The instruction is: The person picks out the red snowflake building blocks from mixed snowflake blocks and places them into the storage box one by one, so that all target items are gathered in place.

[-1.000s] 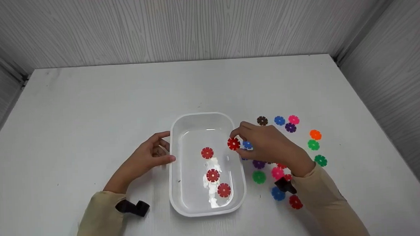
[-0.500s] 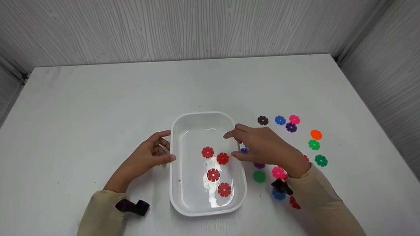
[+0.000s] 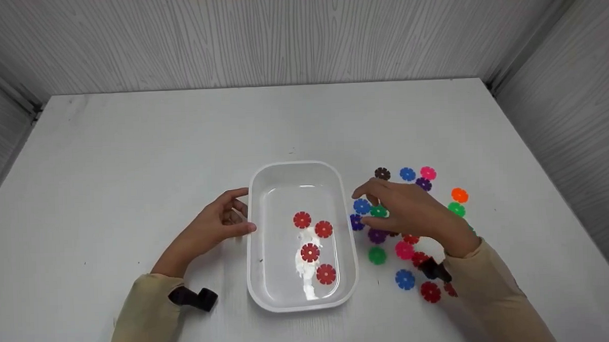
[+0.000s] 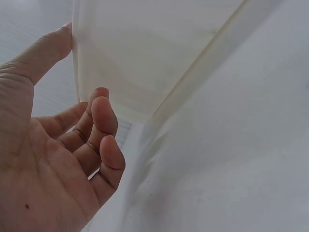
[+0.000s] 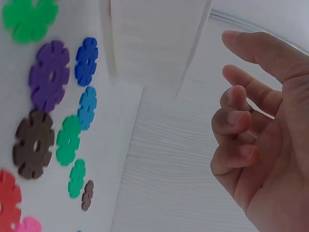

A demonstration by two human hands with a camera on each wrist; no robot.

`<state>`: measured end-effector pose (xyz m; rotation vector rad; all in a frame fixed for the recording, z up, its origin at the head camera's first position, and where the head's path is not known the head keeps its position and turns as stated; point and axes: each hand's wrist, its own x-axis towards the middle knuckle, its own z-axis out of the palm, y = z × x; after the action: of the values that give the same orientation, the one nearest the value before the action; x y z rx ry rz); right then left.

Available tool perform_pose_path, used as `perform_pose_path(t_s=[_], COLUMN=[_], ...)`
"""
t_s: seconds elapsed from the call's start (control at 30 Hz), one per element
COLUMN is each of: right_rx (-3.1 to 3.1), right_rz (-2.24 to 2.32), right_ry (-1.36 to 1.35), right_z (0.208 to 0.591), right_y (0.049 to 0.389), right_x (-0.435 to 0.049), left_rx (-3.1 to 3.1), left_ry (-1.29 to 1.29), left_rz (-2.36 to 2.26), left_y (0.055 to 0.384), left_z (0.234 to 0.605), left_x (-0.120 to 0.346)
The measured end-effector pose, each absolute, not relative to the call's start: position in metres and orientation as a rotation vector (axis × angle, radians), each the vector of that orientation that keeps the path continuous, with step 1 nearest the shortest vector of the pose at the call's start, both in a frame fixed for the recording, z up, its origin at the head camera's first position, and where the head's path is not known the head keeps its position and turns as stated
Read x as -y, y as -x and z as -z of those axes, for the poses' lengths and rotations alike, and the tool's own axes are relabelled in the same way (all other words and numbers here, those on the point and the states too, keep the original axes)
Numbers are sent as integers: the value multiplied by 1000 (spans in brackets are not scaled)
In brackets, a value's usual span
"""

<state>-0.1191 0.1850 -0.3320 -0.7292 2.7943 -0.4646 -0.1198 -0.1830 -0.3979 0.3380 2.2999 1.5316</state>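
Four red notched plastic discs (image 3: 306,253) in a white rectangular plastic tray (image 3: 280,263)

So the tray sits well in from the far edge of the white table (image 3: 131,146), red discs strung out toward the tray's near right corner. Left hand (image 3: 208,227) has the tray's left edge, thumb on the rim, other fingers loosely curled. Right hand (image 3: 407,208) hangs just past the right edge, thumb and forefinger wide apart, over a bunch of multicoloured notched plastic discs (image 3: 404,250)

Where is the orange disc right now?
In the head view, the orange disc lies on the right side of the table, just beyond a green disc and right of the right hand.
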Motion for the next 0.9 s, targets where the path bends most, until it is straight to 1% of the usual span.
perform_pose_path(t_s=[0.23, 0.57, 0.73, 0.9], right_rx=[-2764, -2702, -2665, -2637], right_rz=[362, 352, 344, 295], right_ry=[603, 531, 517, 572], right_z=[336, 348, 357, 365], right_y=[119, 117, 116, 113], right_x=[-217, -251, -263, -272], left_rx=[-2290, -2270, -2275, -2266], left_ry=[-324, -329, -329, -333], left_rz=[-1532, -1569, -1559, -1570], left_y=[120, 119, 119, 119], left_z=[398, 399, 399, 398], left_x=[183, 182, 182, 182])
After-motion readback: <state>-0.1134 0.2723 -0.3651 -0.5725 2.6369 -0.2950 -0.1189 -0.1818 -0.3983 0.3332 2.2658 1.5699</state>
